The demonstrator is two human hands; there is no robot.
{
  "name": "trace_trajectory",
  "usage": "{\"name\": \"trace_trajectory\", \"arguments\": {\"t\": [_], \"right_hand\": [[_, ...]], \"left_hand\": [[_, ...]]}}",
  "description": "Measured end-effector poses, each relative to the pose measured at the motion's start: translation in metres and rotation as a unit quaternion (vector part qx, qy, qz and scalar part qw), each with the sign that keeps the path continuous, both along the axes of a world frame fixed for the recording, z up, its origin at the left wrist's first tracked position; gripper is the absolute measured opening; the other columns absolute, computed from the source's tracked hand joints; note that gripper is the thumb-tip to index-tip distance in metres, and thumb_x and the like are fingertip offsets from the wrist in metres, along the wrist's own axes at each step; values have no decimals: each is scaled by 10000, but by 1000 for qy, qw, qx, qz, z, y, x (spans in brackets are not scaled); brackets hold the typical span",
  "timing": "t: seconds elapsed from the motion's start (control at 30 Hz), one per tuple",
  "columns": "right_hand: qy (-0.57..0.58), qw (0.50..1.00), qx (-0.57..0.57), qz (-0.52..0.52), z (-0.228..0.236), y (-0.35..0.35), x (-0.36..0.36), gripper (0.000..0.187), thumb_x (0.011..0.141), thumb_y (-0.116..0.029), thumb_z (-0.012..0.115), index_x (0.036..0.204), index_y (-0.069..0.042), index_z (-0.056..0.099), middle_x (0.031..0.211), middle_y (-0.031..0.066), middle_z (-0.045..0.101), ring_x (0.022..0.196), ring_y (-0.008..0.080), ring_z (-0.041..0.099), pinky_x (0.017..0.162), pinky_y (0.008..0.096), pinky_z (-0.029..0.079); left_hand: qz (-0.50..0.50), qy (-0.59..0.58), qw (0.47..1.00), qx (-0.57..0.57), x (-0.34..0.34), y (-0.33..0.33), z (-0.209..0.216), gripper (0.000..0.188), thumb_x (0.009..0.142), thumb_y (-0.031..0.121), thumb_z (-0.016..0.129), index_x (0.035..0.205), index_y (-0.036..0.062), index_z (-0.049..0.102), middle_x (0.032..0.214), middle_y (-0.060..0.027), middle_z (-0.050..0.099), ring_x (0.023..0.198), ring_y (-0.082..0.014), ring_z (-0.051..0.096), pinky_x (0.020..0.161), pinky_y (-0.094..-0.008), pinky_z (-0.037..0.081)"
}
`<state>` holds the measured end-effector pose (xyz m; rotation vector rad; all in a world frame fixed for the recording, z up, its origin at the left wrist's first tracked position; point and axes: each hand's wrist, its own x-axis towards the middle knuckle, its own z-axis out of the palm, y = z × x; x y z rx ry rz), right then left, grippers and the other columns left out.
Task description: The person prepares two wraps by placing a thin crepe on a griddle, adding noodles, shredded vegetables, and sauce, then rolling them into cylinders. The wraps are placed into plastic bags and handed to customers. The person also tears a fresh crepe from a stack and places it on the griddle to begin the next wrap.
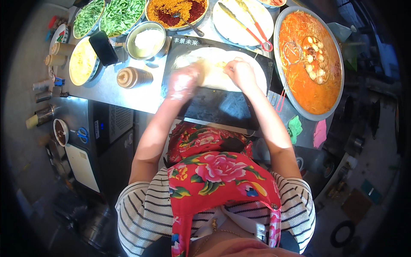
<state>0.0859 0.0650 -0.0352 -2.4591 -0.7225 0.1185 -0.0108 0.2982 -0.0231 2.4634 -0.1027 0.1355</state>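
A large, thin, pale flatbread point(219, 82) lies on a dark flat plate point(212, 103), with some yellow bits showing near its middle. Over its left side is my left hand point(184, 81), which seems to wear a clear plastic glove. Motion smears its fingers, and I cannot see if they hold anything. My right hand point(241, 73) is over the right half of the flatbread. Its fingertips are pinched together beside the yellow bits; what is between them, if anything, is too small to make out.
Right: a wide basin point(338, 85) of orange-red broth with skewers and a strainer. Behind: tongs point(244, 25) on a white plate, a bowl of spices point(173, 10), greens point(122, 17). Left: a metal bowl point(145, 40), squeeze bottle point(134, 78), phone point(103, 48), yellow-filled bowl point(81, 64).
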Motion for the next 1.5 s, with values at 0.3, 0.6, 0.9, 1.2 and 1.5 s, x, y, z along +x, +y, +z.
{"name": "trace_trajectory", "arguments": {"t": [0.3, 0.6, 0.9, 1.2, 1.5], "right_hand": [[-77, 993, 85, -34, 14, -22, -7, 195, 784, -105, 695, 962, -27, 697, 922, 163, 672, 900, 353, 662, 851, 452, 531], [168, 938, -39, -301, 28, -89, -53, 207, 871, -177, 666, 856, 28, 647, 985, 207, 679, 891, 307, 681, 779, 421, 548], [-120, 993, -16, 13, 4, -38, -87, 501, 834, -85, 657, 1298, 60, 535, 1237, 243, 609, 1220, 391, 558, 1066, 473, 412], [131, 987, -87, 37, 59, -27, 4, 403, 820, -212, 585, 1161, -26, 692, 1207, 171, 622, 1179, 335, 564, 1003, 474, 413], [-117, 984, -98, 93, 20, -25, -17, 531, 752, -143, 641, 1250, 18, 551, 1164, 167, 582, 1194, 335, 537, 1045, 463, 408]], "left_hand": [[-167, -15, 978, 123, -15, -71, -6, 515, 908, 159, 604, 1365, -54, 501, 1371, -214, 559, 1325, -352, 500, 1154, -476, 349], [-193, -21, 939, 285, -10, -75, -8, 463, 890, 143, 532, 1337, 21, 544, 1354, -128, 572, 1302, -266, 527, 1137, -426, 370], [-163, -135, 953, 217, -6, -70, -25, 379, 876, 119, 556, 1237, 20, 610, 1207, -149, 647, 1164, -289, 609, 1031, -426, 466], [-315, 220, 923, 33, 107, -27, 17, 438, 833, 126, 682, 1270, 118, 662, 1050, -207, 704, 995, -359, 671, 897, -418, 524], [-285, 152, 945, 56, 110, -22, 8, 415, 826, 165, 702, 1222, 47, 661, 1102, -192, 697, 1028, -362, 668, 913, -429, 521]]}}
